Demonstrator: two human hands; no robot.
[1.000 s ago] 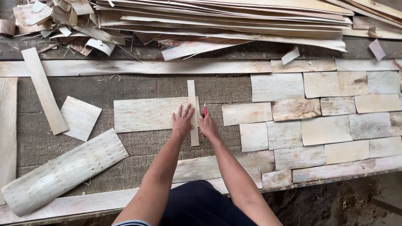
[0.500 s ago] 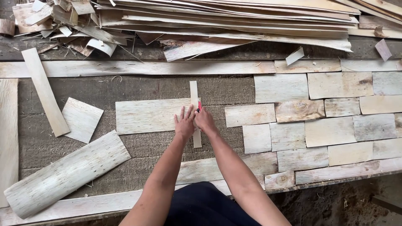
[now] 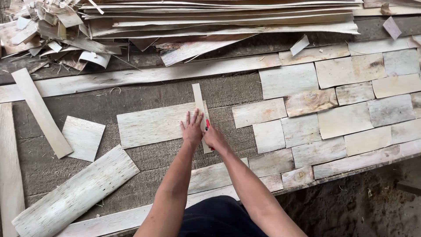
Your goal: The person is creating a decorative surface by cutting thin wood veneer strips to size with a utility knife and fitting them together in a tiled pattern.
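Pale rectangular veneer tiles (image 3: pixel 342 101) lie edge to edge across the right of the rough grey table (image 3: pixel 101 103) — long thin veneer sheets (image 3: pixel 228 19) stack at the back, curled offcut scraps (image 3: pixel 52 30) heaped far left.

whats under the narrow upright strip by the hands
The narrow strip lies across the right end of a wide veneer sheet. The left hand covers where they overlap.

Soft, even daylight fills the scene, casting only faint shadows and no glare. Focus stays sharp, with straight edges bowing slightly toward the frame's borders.
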